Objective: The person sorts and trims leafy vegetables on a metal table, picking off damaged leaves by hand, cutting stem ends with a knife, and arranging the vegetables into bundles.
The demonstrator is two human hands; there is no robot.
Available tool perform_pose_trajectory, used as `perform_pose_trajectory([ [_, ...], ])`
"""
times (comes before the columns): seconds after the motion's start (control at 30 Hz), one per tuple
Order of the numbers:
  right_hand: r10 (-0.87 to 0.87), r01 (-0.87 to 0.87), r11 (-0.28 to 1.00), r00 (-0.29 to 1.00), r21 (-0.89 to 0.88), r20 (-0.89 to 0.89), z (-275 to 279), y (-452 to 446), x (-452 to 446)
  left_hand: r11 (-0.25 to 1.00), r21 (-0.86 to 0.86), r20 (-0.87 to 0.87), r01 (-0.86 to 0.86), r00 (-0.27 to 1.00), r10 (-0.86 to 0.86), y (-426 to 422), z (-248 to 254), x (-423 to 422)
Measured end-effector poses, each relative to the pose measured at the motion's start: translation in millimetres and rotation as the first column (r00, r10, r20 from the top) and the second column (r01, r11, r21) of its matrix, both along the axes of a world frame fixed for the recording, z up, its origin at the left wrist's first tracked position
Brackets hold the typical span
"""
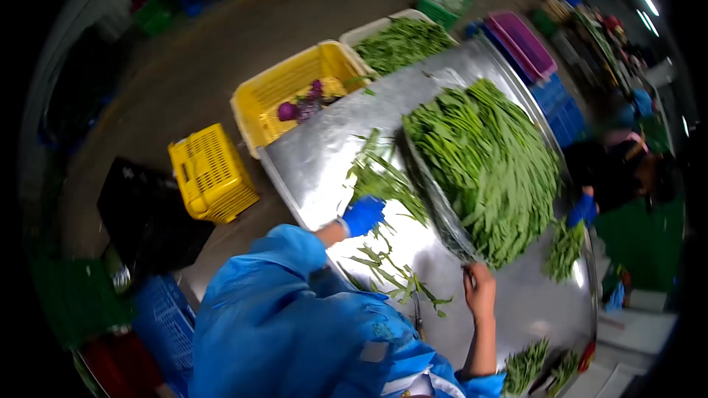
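Note:
My left hand [363,216], in a blue glove, is closed over loose leafy greens [387,184] on the metal table [324,140]; its fingertips are partly hidden among the leaves. Bare and pinched, my right hand [479,287] is at the lower edge of a clear plastic bag [440,210]. That bag lies under and along a large heap of long-leaved greens [487,169]. Scattered leaves [387,269] lie between my two hands, and a thin dark tool [419,317] lies close to my body.
Beyond the table edge stand a yellow crate [276,88] with purple vegetables and a white crate [361,33] of greens. An upturned yellow basket [210,169] is at left. Across the table, another person's blue-gloved hand [582,210] holds greens. Small bunches [525,365] lie near the right corner.

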State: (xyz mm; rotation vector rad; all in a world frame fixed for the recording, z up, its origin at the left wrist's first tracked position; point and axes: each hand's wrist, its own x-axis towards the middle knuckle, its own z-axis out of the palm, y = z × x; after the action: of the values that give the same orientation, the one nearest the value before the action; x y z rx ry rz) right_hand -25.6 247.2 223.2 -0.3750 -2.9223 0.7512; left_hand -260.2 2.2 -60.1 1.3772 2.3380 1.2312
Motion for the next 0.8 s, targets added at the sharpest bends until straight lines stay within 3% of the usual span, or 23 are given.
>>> perform_pose_trajectory([
  [0.03, 0.032, -0.032, 0.999, 0.999, 0.01, -0.039, 9, 8, -24, 0.993, -0.018, 0.015, -0.121, 0.993, 0.121, -4, -23, -28],
  [0.07, 0.048, -0.046, 0.997, 0.998, 0.057, -0.042, 18, 17, -46, 0.976, 0.149, 0.155, -0.16, 0.978, 0.137, -15, -36, -59],
  [0.17, 0.136, -0.108, 0.97, 0.984, 0.219, -0.117, 43, 45, -118, 0.929, -0.2, -0.312, -0.31, 0.919, 0.239, -49, 18, -115],
  [0.2, 0.101, -0.064, 0.97, 0.983, 0.234, -0.151, 46, 58, -140, 0.921, -0.226, -0.345, -0.317, 0.91, 0.228, -52, 36, -126],
  [0.3, 0.0, 0.075, 0.96, 0.963, 0.269, -0.269, 40, 98, -213, 0.926, -0.242, -0.25, -0.29, 0.941, 0.229, -50, 41, -139],
  [0.43, 0.043, 0.071, 0.926, 0.956, 0.371, -0.289, 16, 150, -321, 0.904, -0.304, -0.231, -0.301, 0.944, 0.237, -33, 54, -124],
  [0.53, 0.044, 0.065, 0.856, 0.979, 0.512, -0.198, -18, 180, -379, 0.9, -0.282, -0.257, -0.333, 0.93, 0.263, -29, 50, -125],
  [0.63, -0.086, 0.043, 0.809, 0.995, 0.587, 0.045, -34, 188, -406, 0.895, -0.308, -0.249, -0.321, 0.936, 0.25, -30, 51, -126],
  [0.77, -0.122, -0.076, 0.864, 0.928, 0.498, 0.353, -21, 204, -428, 0.902, -0.281, -0.268, -0.329, 0.929, 0.256, -26, 54, -126],
  [0.8, -0.12, -0.074, 0.867, 0.929, 0.493, 0.349, -24, 208, -430, 0.896, -0.288, -0.277, -0.338, 0.925, 0.26, -24, 54, -126],
])
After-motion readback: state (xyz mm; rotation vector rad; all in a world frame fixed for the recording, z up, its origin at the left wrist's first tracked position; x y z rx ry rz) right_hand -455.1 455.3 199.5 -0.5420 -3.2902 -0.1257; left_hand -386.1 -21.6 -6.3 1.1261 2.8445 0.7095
